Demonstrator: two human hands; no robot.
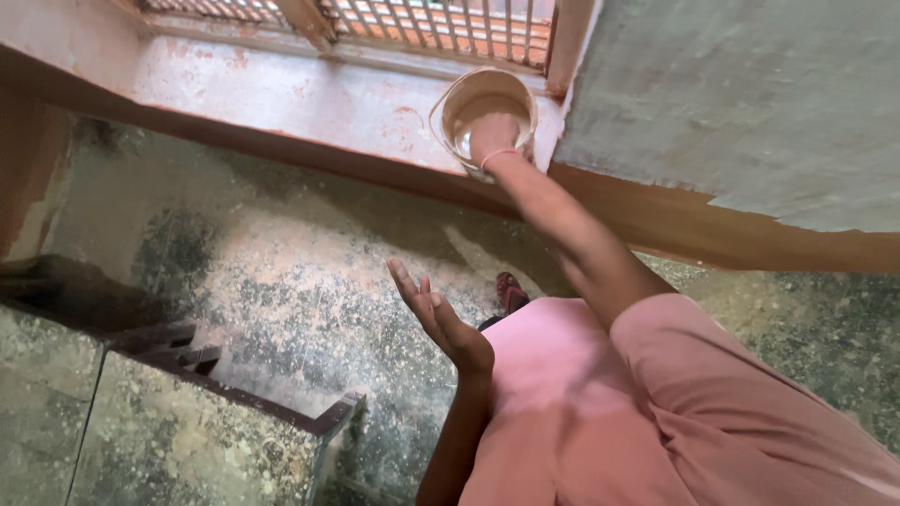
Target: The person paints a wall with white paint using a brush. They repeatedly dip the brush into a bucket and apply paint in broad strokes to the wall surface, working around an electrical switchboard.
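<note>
Bucket (pixel 487 117) sits on the window ledge (pixel 281 94), top centre of frame, below the grille (pixel 441 23). My right hand (pixel 494 134) is inside it. Left hand (pixel 436 314) mid-frame, over the floor (pixel 281 281).

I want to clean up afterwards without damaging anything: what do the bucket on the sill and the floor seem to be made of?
The bucket looks like plastic, smeared with brownish paint or wash; its thin wire handle suggests a paint pail. The right hand reaches into it. The floor looks like speckled terrazzo or stone, dull and dusty.
</note>
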